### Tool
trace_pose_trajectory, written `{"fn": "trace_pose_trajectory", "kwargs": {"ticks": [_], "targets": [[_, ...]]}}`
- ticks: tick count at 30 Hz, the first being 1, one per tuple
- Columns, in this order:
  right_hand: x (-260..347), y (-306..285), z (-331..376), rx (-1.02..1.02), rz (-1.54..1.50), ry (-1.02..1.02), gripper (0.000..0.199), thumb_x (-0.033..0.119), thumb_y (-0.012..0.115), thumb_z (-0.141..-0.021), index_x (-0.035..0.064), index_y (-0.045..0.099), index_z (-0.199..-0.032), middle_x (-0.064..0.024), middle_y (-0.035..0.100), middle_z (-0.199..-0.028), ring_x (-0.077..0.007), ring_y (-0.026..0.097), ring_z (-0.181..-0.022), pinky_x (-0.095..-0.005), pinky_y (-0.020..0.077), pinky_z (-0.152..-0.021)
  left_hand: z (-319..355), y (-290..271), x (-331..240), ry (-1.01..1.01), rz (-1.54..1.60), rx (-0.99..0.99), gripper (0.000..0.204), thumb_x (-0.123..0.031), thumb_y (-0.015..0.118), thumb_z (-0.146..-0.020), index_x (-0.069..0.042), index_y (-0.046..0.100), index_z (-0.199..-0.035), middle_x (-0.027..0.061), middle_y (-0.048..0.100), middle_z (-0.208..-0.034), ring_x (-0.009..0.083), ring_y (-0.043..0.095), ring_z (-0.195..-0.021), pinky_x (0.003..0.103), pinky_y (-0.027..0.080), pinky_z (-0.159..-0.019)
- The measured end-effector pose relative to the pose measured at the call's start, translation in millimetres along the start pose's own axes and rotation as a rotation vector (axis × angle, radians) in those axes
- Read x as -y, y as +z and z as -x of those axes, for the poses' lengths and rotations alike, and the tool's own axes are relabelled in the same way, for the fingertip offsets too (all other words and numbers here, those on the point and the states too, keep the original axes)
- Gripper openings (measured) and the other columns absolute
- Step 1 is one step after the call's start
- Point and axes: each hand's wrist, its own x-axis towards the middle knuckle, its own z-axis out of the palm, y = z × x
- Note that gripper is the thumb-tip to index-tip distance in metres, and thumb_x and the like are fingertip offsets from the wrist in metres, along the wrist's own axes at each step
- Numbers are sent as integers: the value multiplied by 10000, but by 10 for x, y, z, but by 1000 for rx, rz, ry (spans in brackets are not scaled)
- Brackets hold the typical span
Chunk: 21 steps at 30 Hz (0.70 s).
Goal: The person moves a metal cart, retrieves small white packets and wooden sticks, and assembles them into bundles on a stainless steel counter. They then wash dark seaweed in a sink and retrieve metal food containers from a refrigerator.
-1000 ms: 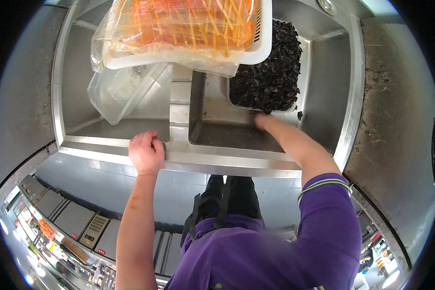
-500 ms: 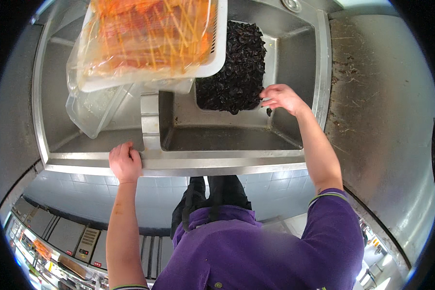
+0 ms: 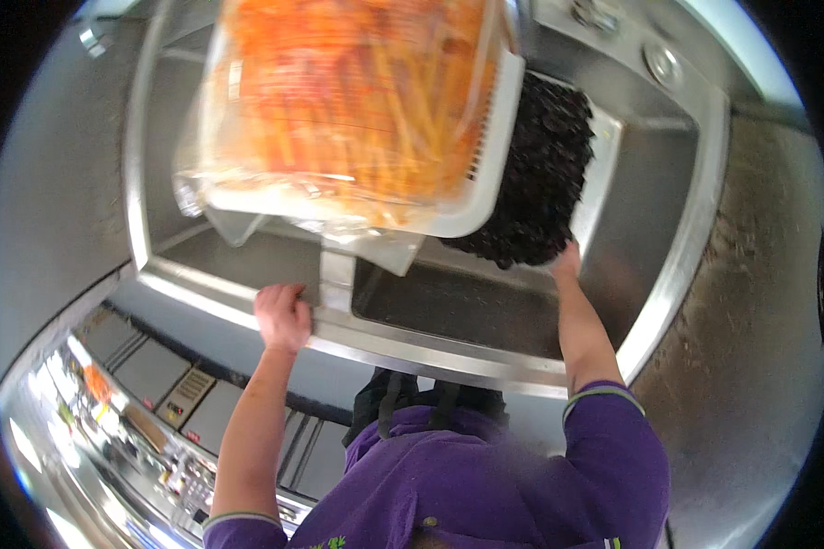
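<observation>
The person's left hand [image 3: 284, 318] rests on the sink's front rim [image 3: 430, 354], fingers curled over the edge; how firmly its grip closes there cannot be told. The right hand [image 3: 566, 261] reaches over that rim into the right basin [image 3: 655, 197], touching the near right corner of a pile of dark, leafy pieces [image 3: 545, 174]. Its fingers are partly hidden, so whether this grip is open or closed cannot be told.

The pile lies in a pale tray [image 3: 606, 174]. A strip of basin floor shows between pile and front wall, and more room lies to the right. On the left, a white basket [image 3: 471, 215] carrying bagged orange food [image 3: 357, 110] overhangs the divider [image 3: 337, 279], hiding the pile's left side and most of a clear container [image 3: 233, 224].
</observation>
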Motion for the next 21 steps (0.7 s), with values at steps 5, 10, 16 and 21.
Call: {"fn": "trace_pose_trajectory", "kwargs": {"ticks": [5,10,16,21], "targets": [[578,47,332,236,752,17,171,80,596,-878,-14,675,-998,-85,670,-834,-188,653,-695,-360,540,-593,30,-60,18,-45,10,-14,149,-114,578,-715,-91,674,-826,93,652,-825,318,608,-835,439,470,-806],[1483,-51,984,308,1094,-172,207,-31,632,-797,-7,675,-997,-79,668,-787,-164,635,-606,-299,524,-496,172,-14,47,-80,-17,-29,130,-148,582,-744,-102,679,-817,91,666,-827,307,625,-841,435,473,-835],[2114,170,1798,402,693,-313,245,26,674,-804,9,656,-1048,-44,652,-911,-145,633,-739,-279,545,-580,188,38,94,-89,24,-91,144,-174,586,-754,-98,684,-830,87,671,-813,306,629,-826,434,472,-827],[2431,557,2849,488,997,-740,534,154,677,-851,64,527,-1355,-89,630,-1182,-162,630,-988,-282,545,-731,393,-58,17,-105,87,-479,235,-142,623,-773,-81,666,-996,135,634,-1014,336,579,-983,458,432,-904]]}}
